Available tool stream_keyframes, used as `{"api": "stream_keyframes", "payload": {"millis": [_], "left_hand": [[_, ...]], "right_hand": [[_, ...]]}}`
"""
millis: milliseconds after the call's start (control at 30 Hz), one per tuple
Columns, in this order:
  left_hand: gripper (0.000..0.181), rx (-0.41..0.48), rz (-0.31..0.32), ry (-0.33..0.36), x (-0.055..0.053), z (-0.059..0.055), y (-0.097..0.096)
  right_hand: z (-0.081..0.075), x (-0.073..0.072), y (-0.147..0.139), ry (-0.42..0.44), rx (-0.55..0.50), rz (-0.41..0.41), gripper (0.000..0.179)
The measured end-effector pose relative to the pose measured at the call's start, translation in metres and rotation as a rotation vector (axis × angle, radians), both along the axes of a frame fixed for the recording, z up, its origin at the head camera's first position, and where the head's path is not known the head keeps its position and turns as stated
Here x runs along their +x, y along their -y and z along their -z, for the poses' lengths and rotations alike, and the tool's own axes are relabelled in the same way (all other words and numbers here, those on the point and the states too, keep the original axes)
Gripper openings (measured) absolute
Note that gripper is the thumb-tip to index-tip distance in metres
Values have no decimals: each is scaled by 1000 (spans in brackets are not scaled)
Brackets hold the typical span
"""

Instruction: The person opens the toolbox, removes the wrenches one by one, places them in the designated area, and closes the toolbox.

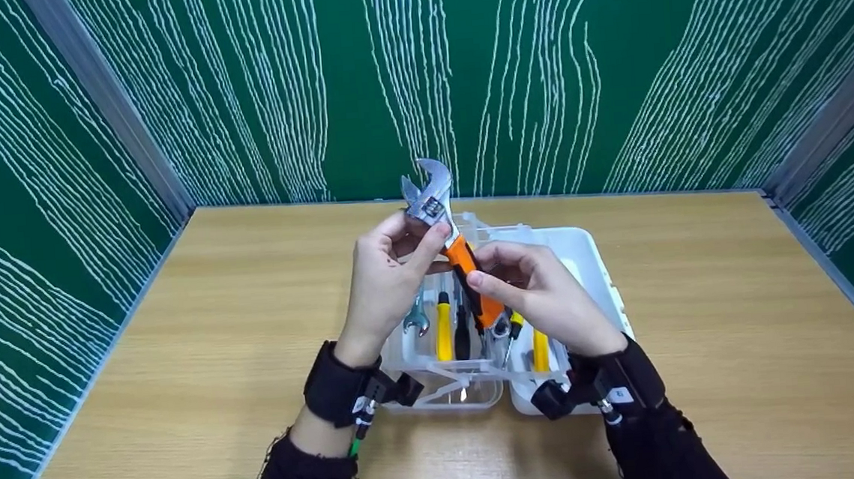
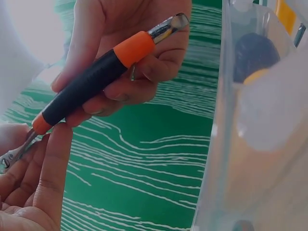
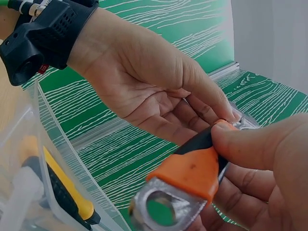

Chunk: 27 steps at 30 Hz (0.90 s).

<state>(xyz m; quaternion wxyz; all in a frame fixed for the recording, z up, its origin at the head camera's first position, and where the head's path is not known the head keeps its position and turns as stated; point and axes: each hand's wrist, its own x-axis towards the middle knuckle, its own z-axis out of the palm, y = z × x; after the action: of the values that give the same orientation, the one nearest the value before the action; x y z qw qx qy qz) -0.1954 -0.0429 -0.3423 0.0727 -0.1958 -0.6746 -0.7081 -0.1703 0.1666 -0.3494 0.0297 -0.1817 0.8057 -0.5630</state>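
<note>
Both hands hold an adjustable wrench (image 1: 460, 256) with an orange and black handle, tilted with its metal head up and its jaws apart. My left hand (image 1: 393, 276) pinches it just below the head, thumb in front and fingers behind. The right hand (image 1: 540, 292) grips the handle (image 2: 86, 86) between thumb and fingers. In the right wrist view the ringed metal end (image 3: 166, 209) of the handle points toward the camera. Below the hands, a clear tool tray (image 1: 420, 353) holds a small open-end wrench (image 1: 417, 319) and a yellow-handled tool (image 1: 444, 328).
A white toolbox part (image 1: 586, 258) lies on the wooden table (image 1: 266, 303), right of and under the clear tray. More yellow (image 1: 541, 349) and black-handled tools (image 1: 462, 335) lie in it. Green walls (image 1: 349, 87) with white wavy lines enclose the table's back and sides.
</note>
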Motion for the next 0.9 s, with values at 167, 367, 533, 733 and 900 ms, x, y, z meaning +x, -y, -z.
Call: {"api": "stream_keyframes", "payload": {"millis": [167, 367, 533, 733, 900], "left_hand": [[30, -27, 16, 9, -1, 0, 0], [33, -59, 32, -8, -2, 1, 2], [32, -87, 38, -28, -4, 1, 2], [31, -121, 52, -34, -4, 2, 3], [30, -154, 58, -54, -4, 3, 3]], "right_hand": [[0, 1, -1, -11, -8, 8, 25], [1, 0, -2, -25, -29, 10, 24], [0, -1, -5, -29, -26, 30, 25], [0, -2, -9, -25, -24, 40, 25], [0, -1, -15, -29, -21, 48, 24]]}}
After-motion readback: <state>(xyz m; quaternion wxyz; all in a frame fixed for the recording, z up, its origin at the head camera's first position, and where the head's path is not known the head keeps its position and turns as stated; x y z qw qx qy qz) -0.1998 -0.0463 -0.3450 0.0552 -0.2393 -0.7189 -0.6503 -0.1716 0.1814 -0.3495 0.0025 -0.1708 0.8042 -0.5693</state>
